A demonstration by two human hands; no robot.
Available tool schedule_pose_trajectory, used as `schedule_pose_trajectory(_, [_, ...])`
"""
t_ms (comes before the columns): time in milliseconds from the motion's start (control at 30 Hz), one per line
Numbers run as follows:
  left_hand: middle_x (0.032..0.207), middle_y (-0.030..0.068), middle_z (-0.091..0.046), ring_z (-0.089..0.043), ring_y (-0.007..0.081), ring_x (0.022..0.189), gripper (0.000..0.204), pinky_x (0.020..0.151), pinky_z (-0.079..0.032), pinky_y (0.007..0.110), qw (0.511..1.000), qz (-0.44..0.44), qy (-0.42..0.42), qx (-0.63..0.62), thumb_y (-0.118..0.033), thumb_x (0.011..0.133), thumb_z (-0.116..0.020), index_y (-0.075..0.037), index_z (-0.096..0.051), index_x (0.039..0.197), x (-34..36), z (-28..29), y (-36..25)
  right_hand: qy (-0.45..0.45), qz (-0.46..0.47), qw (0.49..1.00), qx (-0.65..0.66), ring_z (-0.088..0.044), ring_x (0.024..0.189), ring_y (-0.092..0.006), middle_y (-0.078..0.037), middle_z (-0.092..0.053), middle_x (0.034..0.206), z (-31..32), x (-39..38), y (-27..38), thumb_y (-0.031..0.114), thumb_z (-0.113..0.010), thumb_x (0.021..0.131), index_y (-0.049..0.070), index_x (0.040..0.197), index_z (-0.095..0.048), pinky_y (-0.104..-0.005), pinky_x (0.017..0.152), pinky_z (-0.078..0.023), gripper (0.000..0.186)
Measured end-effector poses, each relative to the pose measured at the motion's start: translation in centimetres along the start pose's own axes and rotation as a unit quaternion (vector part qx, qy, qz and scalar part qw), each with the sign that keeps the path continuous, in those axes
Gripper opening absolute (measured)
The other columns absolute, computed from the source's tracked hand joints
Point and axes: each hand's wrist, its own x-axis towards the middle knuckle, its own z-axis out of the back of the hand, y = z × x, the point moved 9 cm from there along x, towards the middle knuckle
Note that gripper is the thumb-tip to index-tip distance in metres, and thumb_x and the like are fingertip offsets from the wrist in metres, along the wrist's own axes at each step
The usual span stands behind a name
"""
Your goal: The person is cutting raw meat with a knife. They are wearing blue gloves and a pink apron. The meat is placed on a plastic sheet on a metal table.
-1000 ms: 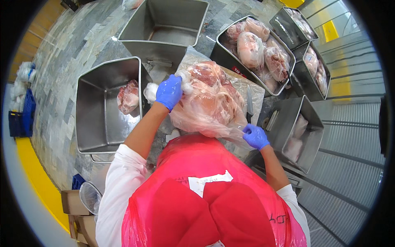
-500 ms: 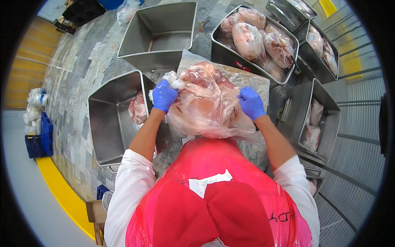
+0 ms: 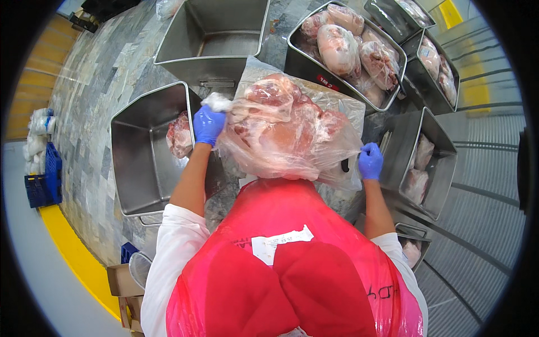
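A large piece of raw meat [image 3: 275, 121] lies inside a clear plastic bag [image 3: 289, 165] on a plastic-covered board [image 3: 345, 95] in front of me. My left hand [image 3: 209, 124] is closed on the bunched left end of the bag, beside a crumpled white bundle [image 3: 216, 102]. At the right, my right hand [image 3: 371, 161] pinches the bag's edge, stretched outward from the meat. A black handle [image 3: 345, 165], apparently the knife's, shows at the board's lower right, largely covered by plastic. Both hands wear blue gloves.
A steel tub [image 3: 147, 185] with one meat piece stands left, another [image 3: 208, 31] behind the board. Tubs of bagged meat [image 3: 337, 48] stand at back right and right [image 3: 439, 185]. Blue crates [image 3: 46, 188] and cardboard boxes [image 3: 120, 281] are at far left, a ribbed wall [image 3: 483, 213] right.
My right hand moved up and inward half a second ago, then outward and down with the bag's edge. My left hand moved left, stretching the bag across the meat and over the knife.
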Motion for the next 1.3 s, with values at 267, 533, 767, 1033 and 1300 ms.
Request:
schedule_pose_trajectory(267, [0.101, 0.0294, -0.073, -0.071, 0.0446, 0.098, 0.047, 0.086, -0.056, 0.051, 0.993, 0.075, -0.086, 0.013, -0.039, 0.082, -0.071, 0.002, -0.074, 0.104, 2.1, 1.9, 5.0, 0.005, -0.041, 0.998, -0.046, -0.064, 0.074, -0.0365, -0.018, -0.064, 0.079, 0.7, 3.1, -2.6, 0.002, -0.064, 0.082, 0.004, 0.082, -0.062, -0.045, 0.07, -0.051, 0.002])
schedule_pose_trajectory(533, [0.108, 0.0184, -0.075, -0.073, 0.03, 0.1, 0.037, 0.088, -0.056, 0.04, 0.971, -0.04, 0.024, -0.236, -0.022, 0.085, -0.07, 0.001, -0.071, 0.114, 0.7, 0.9, 6.7, -0.015, 0.106, 0.986, -0.128, -0.063, 0.105, -0.0355, -0.015, -0.07, 0.097, 2.9, 3.1, 3.4, 0.004, -0.065, 0.08, 0.01, 0.094, -0.072, -0.0461, 0.095, -0.05, 0.016])
schedule_pose_trajectory(767, [0.115, 0.011, -0.069, -0.067, 0.0206, 0.101, 0.05, 0.088, -0.055, 0.034, 0.836, 0.169, 0.319, -0.413, -0.019, 0.084, -0.073, 0.001, -0.063, 0.129, -4.2, -4.2, 4.5, 0.144, 0.278, 0.949, 0.047, -0.063, 0.107, -0.0365, -0.017, -0.067, 0.113, -10.2, 2.3, 23.4, 0.011, -0.07, 0.084, 0.007, 0.114, -0.07, -0.0433, 0.094, -0.052, 0.03])
schedule_pose_trajectory(1033, [0.114, 0.011, -0.072, -0.069, 0.0237, 0.102, 0.046, 0.093, -0.054, 0.034, 0.941, 0.115, 0.163, -0.272, -0.021, 0.082, -0.073, 0.0, -0.069, 0.123, -4.9, -1.8, 7.9, 0.145, 0.441, 0.885, -0.035, -0.062, 0.083, -0.0349, -0.014, -0.06, 0.087, -17.6, 5.0, 27.1, 0.011, -0.061, 0.088, 0.006, 0.087, -0.062, -0.0459, 0.077, -0.053, 0.005])
schedule_pose_trajectory(1300, [0.114, 0.0148, -0.075, -0.071, 0.0259, 0.105, 0.041, 0.091, -0.055, 0.039, 0.972, 0.011, 0.037, -0.231, -0.019, 0.086, -0.071, 0.001, -0.069, 0.122, -3.9, 6.5, 3.7, 0.126, 0.345, 0.926, 0.084, -0.063, 0.08, -0.0373, -0.016, -0.059, 0.086, -14.6, 4.4, 27.5, 0.003, -0.068, 0.088, 0.005, 0.089, -0.062, -0.0469, 0.071, -0.052, 0.006])
